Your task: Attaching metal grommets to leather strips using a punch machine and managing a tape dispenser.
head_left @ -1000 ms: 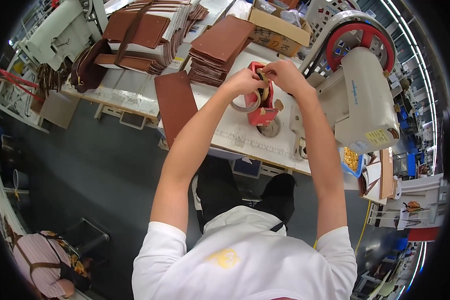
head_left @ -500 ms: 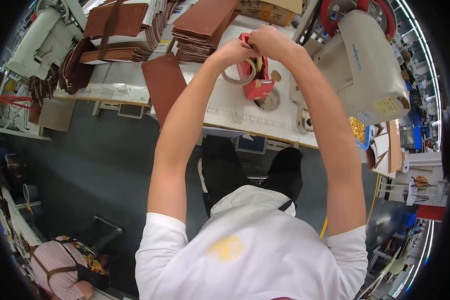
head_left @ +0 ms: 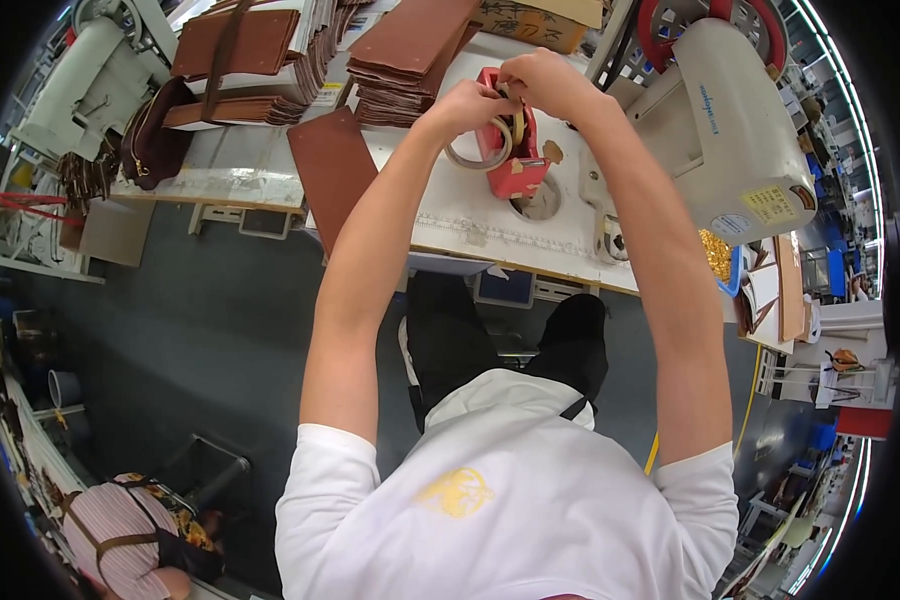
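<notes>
A red tape dispenser (head_left: 518, 180) with worn tan patches stands on the white worktable (head_left: 450, 225), with a roll of tape (head_left: 517, 128) inside it. My left hand (head_left: 472, 106) is at the dispenser's left side, fingers closed and their tips hidden. Below that hand a second, ring-shaped roll of tape (head_left: 460, 159) shows against the dispenser; whether the fingers grip it I cannot tell. My right hand (head_left: 548, 80) bends over the dispenser's far end, finger and thumb pinched together close to the left fingertips. What they pinch is too small to make out.
Left of the dispenser lie a brown leather panel (head_left: 332, 170) and stacks of brown panels (head_left: 410, 60). A pale machine (head_left: 735, 130) with a red wheel rises at right. A cardboard box (head_left: 530, 25) sits behind. At lower left is another person (head_left: 120, 535).
My right hand has shifted slightly, its fingers now bent lower toward the left fingertips. The dispenser and both tape rolls stay in place; the whole view has tilted a little.
</notes>
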